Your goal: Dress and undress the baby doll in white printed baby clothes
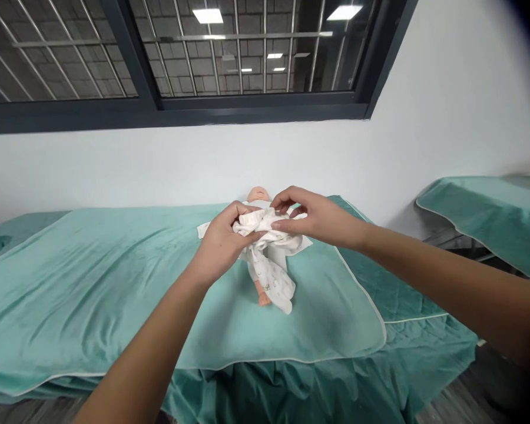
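Note:
A baby doll (259, 194) lies on its back on a teal blanket (115, 282), its head toward the wall and one foot showing below. A white patterned garment (271, 268) covers its body. My left hand (223, 238) is closed on a bunched part of the garment above the doll's chest. My right hand (311, 215) pinches the same bunched cloth from the right side. The doll's torso is hidden by my hands and the fabric.
The blanket covers a bed with a teal quilted cover (401, 294). A second bed with a teal cover (490, 218) stands at the right. A white wall and a dark-framed barred window (181, 59) are behind. Wooden floor (459, 406) shows at lower right.

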A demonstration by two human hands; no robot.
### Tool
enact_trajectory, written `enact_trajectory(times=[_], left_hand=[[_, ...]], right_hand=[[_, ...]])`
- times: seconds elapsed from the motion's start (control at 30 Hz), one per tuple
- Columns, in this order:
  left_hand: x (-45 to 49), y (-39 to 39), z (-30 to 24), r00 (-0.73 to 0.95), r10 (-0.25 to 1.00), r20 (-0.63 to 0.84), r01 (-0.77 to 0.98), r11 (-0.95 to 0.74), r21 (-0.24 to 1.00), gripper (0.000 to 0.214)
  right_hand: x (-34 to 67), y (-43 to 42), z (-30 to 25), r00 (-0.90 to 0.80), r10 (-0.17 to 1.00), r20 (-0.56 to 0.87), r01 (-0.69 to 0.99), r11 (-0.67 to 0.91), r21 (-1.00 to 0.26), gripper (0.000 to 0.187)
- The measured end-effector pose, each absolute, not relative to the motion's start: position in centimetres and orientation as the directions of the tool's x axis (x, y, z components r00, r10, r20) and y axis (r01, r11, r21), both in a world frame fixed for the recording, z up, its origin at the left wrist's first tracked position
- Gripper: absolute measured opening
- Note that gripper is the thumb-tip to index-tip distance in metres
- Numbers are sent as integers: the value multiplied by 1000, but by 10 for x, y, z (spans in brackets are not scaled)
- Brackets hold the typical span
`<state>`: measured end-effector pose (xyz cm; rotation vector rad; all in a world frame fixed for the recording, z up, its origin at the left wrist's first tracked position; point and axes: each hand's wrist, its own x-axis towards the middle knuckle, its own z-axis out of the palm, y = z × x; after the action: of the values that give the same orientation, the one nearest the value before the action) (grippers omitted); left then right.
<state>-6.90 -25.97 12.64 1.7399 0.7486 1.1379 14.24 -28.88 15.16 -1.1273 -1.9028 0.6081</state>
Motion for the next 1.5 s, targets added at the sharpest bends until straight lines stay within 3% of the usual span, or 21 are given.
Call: enact_trajectory(times=[0.1, 0.27, 0.4, 0.57, 0.87, 1.07, 1.2, 1.3, 1.4, 1.5], left_hand=[[-68, -253, 140, 408, 830, 379, -6, -413, 911, 29], [-67, -248, 165, 363, 828, 428, -168, -394, 904, 33], [-68, -250, 168, 392, 808, 439, -240, -371, 897, 34], [-74, -250, 154, 371, 843, 390, -170, -351, 921, 34], [-92, -240, 151, 347, 880, 323, -192, -270, 943, 29], [-86, -251, 156, 581, 785, 215, 1, -265, 964, 45], [-75, -253, 154, 575, 783, 237, -26, -272, 962, 41], [-72, -242, 152, 428, 839, 336, -214, -267, 939, 36], [-73, -231, 149, 301, 875, 378, -332, -276, 902, 32], [-73, -232, 143, 406, 872, 272, -318, -145, 937, 35]], right_hand=[[141, -284, 158, -235, 862, 448, 464, 505, -728, 20], [129, -284, 166, -71, 793, 605, 428, 572, -699, 21], [123, -283, 161, -142, 832, 537, 359, 549, -755, 30], [127, -276, 150, -234, 905, 354, 334, 417, -845, 22], [134, -276, 166, -248, 912, 327, 310, 394, -865, 36], [119, -277, 171, -177, 872, 456, 329, 489, -808, 36], [109, -275, 166, -134, 860, 492, 329, 507, -796, 40], [113, -272, 161, -190, 887, 422, 268, 460, -847, 43], [119, -272, 157, -451, 866, 216, 278, 367, -888, 41], [121, -270, 151, -476, 861, 178, 224, 314, -923, 35]])
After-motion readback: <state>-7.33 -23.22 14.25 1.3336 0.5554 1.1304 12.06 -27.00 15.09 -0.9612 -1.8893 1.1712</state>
